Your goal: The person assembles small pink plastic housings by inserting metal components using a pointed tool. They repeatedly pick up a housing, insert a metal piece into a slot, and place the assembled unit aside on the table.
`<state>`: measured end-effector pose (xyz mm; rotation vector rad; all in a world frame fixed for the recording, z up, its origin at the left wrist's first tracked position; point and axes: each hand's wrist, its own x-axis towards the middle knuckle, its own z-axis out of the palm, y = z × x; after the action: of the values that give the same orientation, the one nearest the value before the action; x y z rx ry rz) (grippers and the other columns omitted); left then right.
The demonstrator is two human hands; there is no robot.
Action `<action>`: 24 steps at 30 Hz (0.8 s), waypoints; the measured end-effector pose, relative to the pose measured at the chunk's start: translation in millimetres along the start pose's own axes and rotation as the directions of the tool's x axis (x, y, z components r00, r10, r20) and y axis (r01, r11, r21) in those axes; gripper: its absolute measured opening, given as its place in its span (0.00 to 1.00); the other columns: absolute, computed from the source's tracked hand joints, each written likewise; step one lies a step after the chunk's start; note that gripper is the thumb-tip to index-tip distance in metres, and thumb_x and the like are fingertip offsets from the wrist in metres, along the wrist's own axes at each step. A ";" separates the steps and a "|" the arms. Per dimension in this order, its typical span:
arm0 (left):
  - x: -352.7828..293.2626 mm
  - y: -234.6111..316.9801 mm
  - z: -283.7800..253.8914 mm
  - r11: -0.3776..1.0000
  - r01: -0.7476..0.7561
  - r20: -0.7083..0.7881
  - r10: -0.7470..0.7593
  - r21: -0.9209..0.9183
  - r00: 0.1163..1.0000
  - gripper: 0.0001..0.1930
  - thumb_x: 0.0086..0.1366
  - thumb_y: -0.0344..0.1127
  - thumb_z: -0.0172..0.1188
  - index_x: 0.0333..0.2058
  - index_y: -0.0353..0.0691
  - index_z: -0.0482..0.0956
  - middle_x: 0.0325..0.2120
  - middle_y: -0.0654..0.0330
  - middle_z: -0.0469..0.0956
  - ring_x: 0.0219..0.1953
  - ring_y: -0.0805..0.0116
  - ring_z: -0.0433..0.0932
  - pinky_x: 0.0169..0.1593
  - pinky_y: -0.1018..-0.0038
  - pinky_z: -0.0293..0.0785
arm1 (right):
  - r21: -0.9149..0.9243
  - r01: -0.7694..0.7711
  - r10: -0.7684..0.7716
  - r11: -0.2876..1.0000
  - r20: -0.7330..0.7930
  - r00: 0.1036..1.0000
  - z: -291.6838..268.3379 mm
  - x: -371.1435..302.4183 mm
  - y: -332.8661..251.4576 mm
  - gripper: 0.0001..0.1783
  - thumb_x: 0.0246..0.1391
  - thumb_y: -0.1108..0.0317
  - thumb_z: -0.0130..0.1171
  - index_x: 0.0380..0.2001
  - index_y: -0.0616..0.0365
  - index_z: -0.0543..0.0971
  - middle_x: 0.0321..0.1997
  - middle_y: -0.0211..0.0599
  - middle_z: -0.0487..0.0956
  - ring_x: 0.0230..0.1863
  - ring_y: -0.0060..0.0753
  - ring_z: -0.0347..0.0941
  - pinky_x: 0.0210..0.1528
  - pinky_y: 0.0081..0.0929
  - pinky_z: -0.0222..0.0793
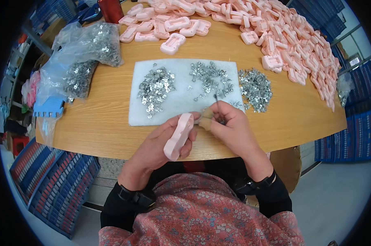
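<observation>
My left hand [154,141] is closed around a pale pink plastic casing [179,138], tilted with its narrow side up. Close to the casing's far end, my right hand [238,131] pinches with beige-covered fingertips. A thin dark rod-like tool [216,99] sticks up from the right hand's fingers; its lower part is hidden. Whether a small metal piece is between the fingertips cannot be made out. Just beyond the hands lies a white foam sheet [181,108] with a left heap of small metal clips [157,88] and a looser right heap [210,78].
Another metal clip pile [256,90] lies right of the foam. Pink casings [292,45] are heaped along the table's far and right side. Clear bags of metal parts [105,43], a blue plastic piece [49,107] and a red container [111,10] are at the left.
</observation>
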<state>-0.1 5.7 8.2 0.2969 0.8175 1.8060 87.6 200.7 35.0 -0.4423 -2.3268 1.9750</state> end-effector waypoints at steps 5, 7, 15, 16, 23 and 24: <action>12.2 -4.5 8.4 0.966 -0.093 -0.316 0.169 0.243 0.934 0.18 0.75 0.35 0.43 0.60 0.39 0.65 0.42 0.62 0.75 0.38 0.78 0.74 0.40 0.79 0.74 | 0.170 -0.053 0.037 0.984 0.094 0.995 -3.3 -20.0 -8.5 0.13 0.57 0.69 0.66 0.41 0.62 0.75 0.32 0.19 0.72 0.31 0.09 0.63 0.33 0.13 0.63; 12.6 -5.3 11.1 0.958 -0.112 -0.305 0.193 0.263 0.933 0.18 0.75 0.33 0.45 0.60 0.39 0.65 0.44 0.61 0.75 0.42 0.77 0.75 0.43 0.77 0.75 | 0.219 -0.035 0.009 0.975 0.117 0.993 5.0 -26.7 -6.9 0.16 0.57 0.70 0.65 0.45 0.62 0.73 0.35 0.20 0.73 0.33 0.09 0.65 0.35 0.13 0.64; 1.0 -7.7 12.2 0.934 -0.144 -0.224 0.225 0.327 0.948 0.25 0.71 0.35 0.53 0.63 0.34 0.61 0.53 0.57 0.73 0.52 0.71 0.74 0.55 0.72 0.72 | 0.360 -0.178 0.110 0.916 0.202 0.973 2.7 -26.1 2.4 0.17 0.59 0.73 0.62 0.51 0.61 0.72 0.40 0.27 0.77 0.36 0.13 0.72 0.36 0.16 0.71; -1.2 -10.2 8.4 0.927 -0.106 -0.177 0.179 0.360 0.968 0.26 0.71 0.35 0.54 0.64 0.34 0.61 0.54 0.55 0.72 0.54 0.70 0.73 0.57 0.72 0.71 | 0.360 -0.198 0.112 0.912 0.247 0.963 4.1 -26.3 1.4 0.17 0.60 0.73 0.62 0.51 0.61 0.72 0.40 0.27 0.78 0.35 0.14 0.72 0.35 0.17 0.71; -1.0 -3.5 2.3 0.971 -0.229 -0.196 0.237 0.067 0.951 0.30 0.67 0.30 0.50 0.67 0.32 0.56 0.54 0.48 0.75 0.56 0.58 0.75 0.63 0.65 0.68 | 0.008 -0.118 0.117 0.993 0.077 0.990 8.5 -20.0 -12.2 0.16 0.59 0.69 0.64 0.48 0.63 0.75 0.35 0.26 0.78 0.32 0.14 0.70 0.34 0.16 0.69; -2.6 -0.4 -1.7 0.973 -0.226 -0.208 0.232 0.054 0.950 0.30 0.67 0.30 0.50 0.67 0.32 0.57 0.52 0.47 0.76 0.55 0.58 0.76 0.63 0.65 0.69 | -0.119 -0.058 0.063 0.991 0.041 0.997 3.2 -13.6 -15.6 0.15 0.58 0.69 0.64 0.45 0.63 0.76 0.33 0.27 0.78 0.31 0.14 0.69 0.33 0.17 0.68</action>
<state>0.3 2.7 7.2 0.2270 0.9937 2.0703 97.1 192.0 51.5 -0.4862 -2.4952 1.8990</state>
